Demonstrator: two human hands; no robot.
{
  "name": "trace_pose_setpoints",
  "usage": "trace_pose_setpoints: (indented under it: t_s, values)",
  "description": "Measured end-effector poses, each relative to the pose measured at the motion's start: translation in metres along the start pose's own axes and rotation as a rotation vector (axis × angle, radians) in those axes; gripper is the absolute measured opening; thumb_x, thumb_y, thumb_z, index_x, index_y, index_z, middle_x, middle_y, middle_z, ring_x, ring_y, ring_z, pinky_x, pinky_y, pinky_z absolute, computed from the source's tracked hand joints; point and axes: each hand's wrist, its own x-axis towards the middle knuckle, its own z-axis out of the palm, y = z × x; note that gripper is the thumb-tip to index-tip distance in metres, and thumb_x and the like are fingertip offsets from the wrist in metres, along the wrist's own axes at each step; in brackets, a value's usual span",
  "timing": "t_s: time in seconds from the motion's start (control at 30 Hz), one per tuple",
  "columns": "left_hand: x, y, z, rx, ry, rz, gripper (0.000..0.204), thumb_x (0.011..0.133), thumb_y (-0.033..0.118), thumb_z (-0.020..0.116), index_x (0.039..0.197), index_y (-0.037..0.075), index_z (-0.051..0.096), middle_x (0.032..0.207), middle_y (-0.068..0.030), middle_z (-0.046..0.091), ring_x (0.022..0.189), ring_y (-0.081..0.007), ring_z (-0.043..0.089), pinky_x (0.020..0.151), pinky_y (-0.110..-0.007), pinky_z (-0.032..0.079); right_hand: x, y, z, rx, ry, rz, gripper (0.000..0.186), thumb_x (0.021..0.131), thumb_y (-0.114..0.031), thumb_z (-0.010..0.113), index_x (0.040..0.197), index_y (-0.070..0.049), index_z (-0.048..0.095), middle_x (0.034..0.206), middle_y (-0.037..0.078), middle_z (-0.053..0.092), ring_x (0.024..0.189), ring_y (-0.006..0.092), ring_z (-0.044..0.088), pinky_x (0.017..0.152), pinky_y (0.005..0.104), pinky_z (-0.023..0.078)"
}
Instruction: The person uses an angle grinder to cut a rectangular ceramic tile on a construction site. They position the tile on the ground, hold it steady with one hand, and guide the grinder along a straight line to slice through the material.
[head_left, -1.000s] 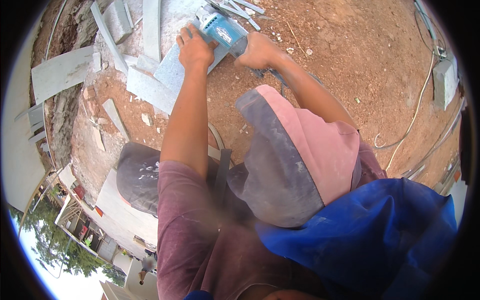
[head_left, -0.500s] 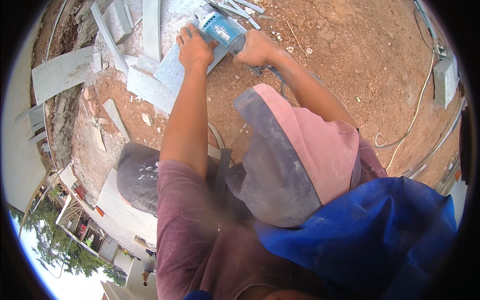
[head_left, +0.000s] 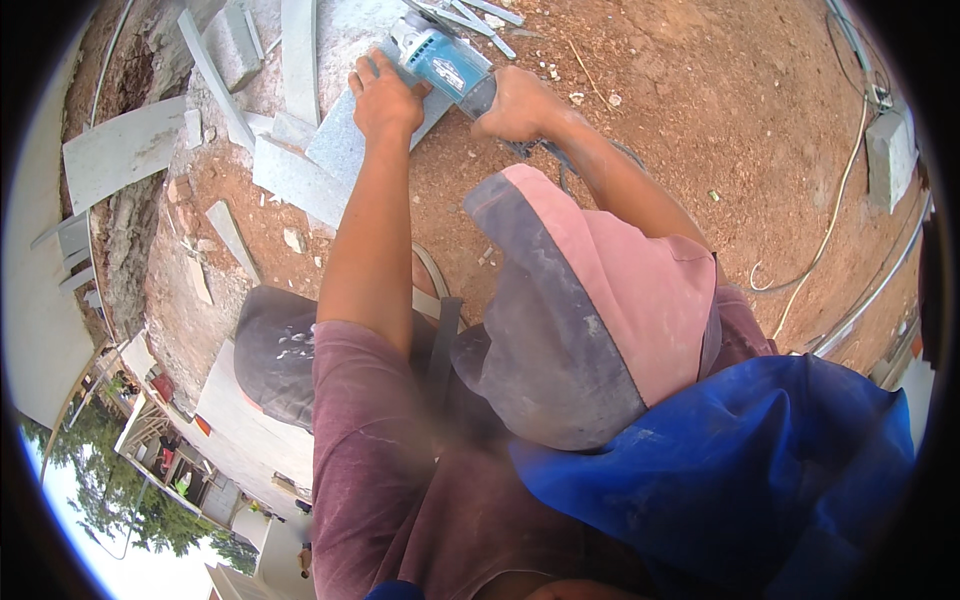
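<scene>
Cutting seems underway: the stone slab (head_left: 338,138) is pressed near its far edge by the spread left hand (head_left: 387,105), the angle grinder (head_left: 450,66) gripped by the right hand (head_left: 517,105); steadiness needed.

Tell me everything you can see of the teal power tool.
The teal power tool looks like an angle grinder: a teal, plastic-looking barrel with a pale label, a silvery, metal-looking head and a dark rear grip. It slants, head to the upper left, over the edge of a grey slab. The right hand grips its rear. Whether a disc is fitted, it is running, or it touches the slab, I can't tell.
</scene>
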Motion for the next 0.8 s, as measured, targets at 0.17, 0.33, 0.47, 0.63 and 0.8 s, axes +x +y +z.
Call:
trace_pose_setpoints:
  t_s: [0.17,0.33,0.47,0.63,0.8]
  values:
    - [0.0,0.0,0.0,-0.002,0.006,-0.002,0.099,0.089,0.047,0.079,0.166,0.012,0.027,0.171,-0.0113,0.026,0.157,-0.0331,0.027,0.116,-0.045,0.047,0.01,-0.002,0.001,-0.036,-0.015,0.006,0.04,0.055,-0.028,0.081,0.073,0.007,0.073,0.077,0.025,0.072,0.072,0.0338,0.072,0.067,0.0411,0.057]
    - [-0.002,0.001,-0.001,-0.001,0.012,-0.001,0.099,0.089,0.047,0.079,0.165,0.012,0.028,0.171,-0.0114,0.027,0.157,-0.033,0.028,0.115,-0.045,0.048,0.012,-0.005,-0.001,-0.033,-0.019,0.005,0.043,0.055,-0.028,0.081,0.074,0.009,0.073,0.079,0.026,0.072,0.072,0.0339,0.072,0.068,0.0415,0.058]
    - [-0.001,0.0,-0.001,0.004,0.019,0.003,0.099,0.088,0.047,0.08,0.165,0.012,0.028,0.171,-0.0119,0.027,0.157,-0.0331,0.028,0.115,-0.046,0.048,0.011,-0.001,0.002,-0.038,-0.002,-0.005,0.043,0.055,-0.028,0.081,0.075,0.009,0.072,0.08,0.027,0.073,0.074,0.0347,0.073,0.07,0.0418,0.058]
    - [-0.001,0.0,0.001,-0.003,0.02,0.008,0.099,0.088,0.047,0.08,0.165,0.012,0.029,0.171,-0.0119,0.027,0.157,-0.0333,0.028,0.115,-0.046,0.048,0.007,0.008,0.006,-0.007,0.013,-0.025,0.039,0.058,-0.026,0.08,0.075,0.007,0.069,0.077,0.026,0.07,0.072,0.0352,0.07,0.071,0.0428,0.056]
    - [0.0,-0.002,0.001,0.007,0.013,0.003,0.099,0.089,0.047,0.08,0.165,0.012,0.028,0.172,-0.0117,0.026,0.157,-0.0334,0.027,0.115,-0.046,0.048,0.002,0.006,0.004,0.012,-0.005,-0.016,0.04,0.058,-0.026,0.08,0.079,0.006,0.07,0.081,0.025,0.072,0.075,0.0353,0.071,0.073,0.043,0.056]
